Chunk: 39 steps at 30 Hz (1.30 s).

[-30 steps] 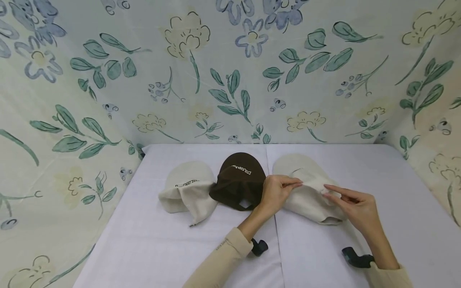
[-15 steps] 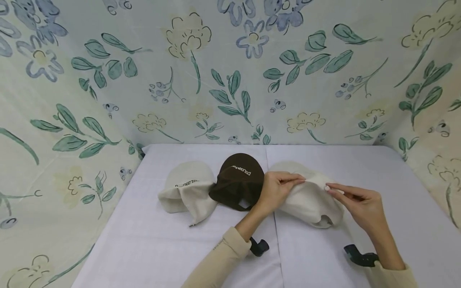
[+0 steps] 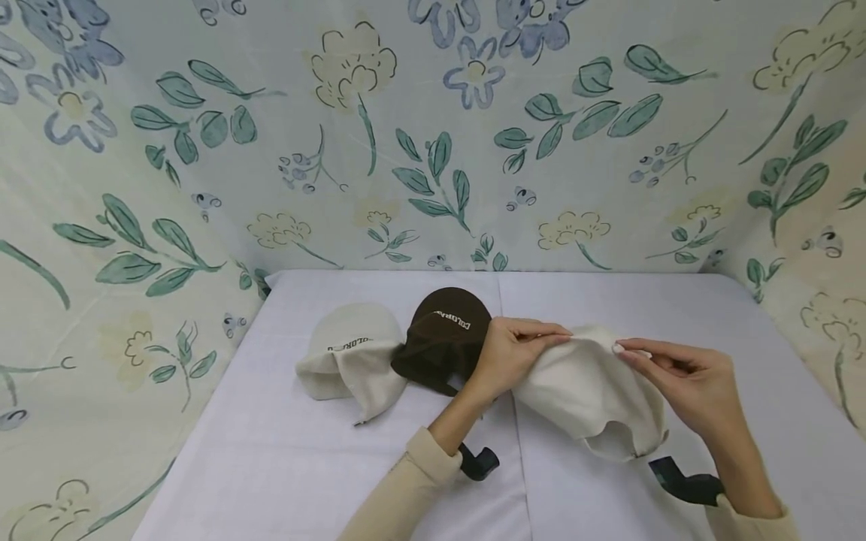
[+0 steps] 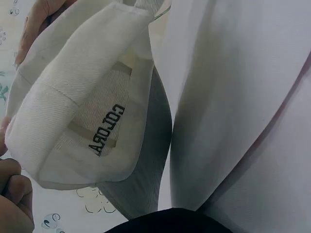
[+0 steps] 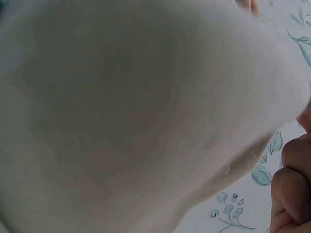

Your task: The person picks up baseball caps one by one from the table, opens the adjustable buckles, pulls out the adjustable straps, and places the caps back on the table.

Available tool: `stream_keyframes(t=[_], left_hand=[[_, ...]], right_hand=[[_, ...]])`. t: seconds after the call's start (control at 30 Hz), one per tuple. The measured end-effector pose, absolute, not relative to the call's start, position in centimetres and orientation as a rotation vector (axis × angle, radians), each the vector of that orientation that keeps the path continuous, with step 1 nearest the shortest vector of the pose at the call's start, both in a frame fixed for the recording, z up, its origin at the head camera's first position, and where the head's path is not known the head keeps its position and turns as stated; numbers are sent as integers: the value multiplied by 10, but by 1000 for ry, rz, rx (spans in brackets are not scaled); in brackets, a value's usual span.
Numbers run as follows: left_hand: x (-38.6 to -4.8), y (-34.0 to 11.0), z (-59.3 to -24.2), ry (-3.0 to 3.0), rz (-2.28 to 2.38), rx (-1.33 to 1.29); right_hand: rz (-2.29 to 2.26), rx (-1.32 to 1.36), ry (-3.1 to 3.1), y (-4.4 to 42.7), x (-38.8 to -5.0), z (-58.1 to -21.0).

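Observation:
A cream baseball cap hangs between both hands. My left hand pinches its upper edge with thumb and fingertips, and my right hand pinches the same edge further right. The cap's back opening hangs low, towards me. Inside the cap, reversed dark lettering shows in the left wrist view, along with a grey-looking brim. Pale, blurred cap fabric fills most of the right wrist view, beside the right hand's curled fingers.
Left of the held cap, a dark brown cap lies on the white-covered table, partly behind my left hand. Touching it on its left is another cream cap. A floral-patterned cloth stands behind the table.
The held cap has come up and tilted, its back opening swinging down towards me and right. My right hand has moved slightly right. The other two caps stay put.

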<state>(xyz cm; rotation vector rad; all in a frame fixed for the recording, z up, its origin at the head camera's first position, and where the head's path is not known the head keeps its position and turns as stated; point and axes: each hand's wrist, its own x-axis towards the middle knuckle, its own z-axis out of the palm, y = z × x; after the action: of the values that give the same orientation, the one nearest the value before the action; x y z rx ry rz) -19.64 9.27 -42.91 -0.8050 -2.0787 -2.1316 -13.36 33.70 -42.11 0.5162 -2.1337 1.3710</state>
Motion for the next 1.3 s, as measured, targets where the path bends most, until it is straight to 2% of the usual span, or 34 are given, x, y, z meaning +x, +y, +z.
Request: stream_keyframes(t=[0.43,0.57,0.83,1.3], left_hand=[[-195,60,-418,-1994,-2262,-875],[-194,56,-413,-1933,-2315,-866],[-191,59,-398,-1889,-2307,-917],[-184,47,-397,-1918,-2330,-804]], right_hand=[[1325,444,-2260,301,-125,-381],[1331,470,-2224,294,-125,-373],[1447,346,-2202,291,-117,-348],[1540,119,-2147,285,-120,-342]])
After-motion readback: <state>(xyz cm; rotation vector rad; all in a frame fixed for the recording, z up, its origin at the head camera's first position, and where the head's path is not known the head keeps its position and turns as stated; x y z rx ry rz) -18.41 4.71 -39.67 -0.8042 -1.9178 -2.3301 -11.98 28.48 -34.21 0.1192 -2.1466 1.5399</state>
